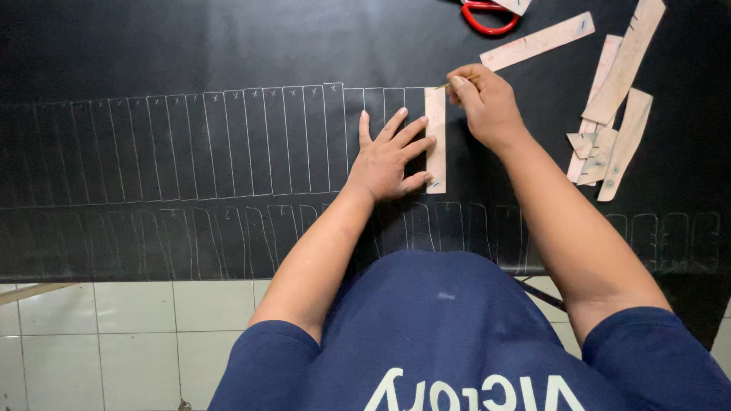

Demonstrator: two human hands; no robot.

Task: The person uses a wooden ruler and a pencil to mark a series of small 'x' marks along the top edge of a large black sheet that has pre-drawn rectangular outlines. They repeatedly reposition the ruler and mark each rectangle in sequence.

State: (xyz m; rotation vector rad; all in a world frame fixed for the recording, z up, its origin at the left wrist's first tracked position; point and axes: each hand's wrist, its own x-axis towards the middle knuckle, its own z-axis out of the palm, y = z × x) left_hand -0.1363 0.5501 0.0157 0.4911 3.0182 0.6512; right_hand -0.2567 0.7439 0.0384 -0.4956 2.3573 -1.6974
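Nearest the camera we see our dark blue shirt (pixel 449 335) with pale lettering, and to its left the pale tiled floor (pixel 129 335). Both forearms reach out from it over a large black sheet (pixel 190 46) that covers the worktop.

Left hand (pixel 388 156): open, fingers spread wide and flat on the sheet. Its fingertips (pixel 426 141) press on the left edge of a narrow tan template strip (pixel 435 152). The strip lies upright on the sheet, its long side running away from us.

Right hand (pixel 483 99): closed in a pinch on a thin marking tool (pixel 445 85), of which only a short tip shows. The tip sits at the top right corner of the template strip. We cannot tell what kind of marker it is.

The sheet carries a row of traced white outlines (pixel 228 141), tall narrow rectangles side by side, many with a small cross near the top. The row ends at the template strip. A second, fainter row of outlines (pixel 228 240) runs below it, nearer to us, and continues to the right past our arms.

Well to the right of the right hand lies a loose heap of tan strips and offcuts (pixel 613 114). One more long tan strip (pixel 537 42) lies tilted above that hand. Red-handled scissors (pixel 487 17) sit at the top edge, partly cut off by the frame.
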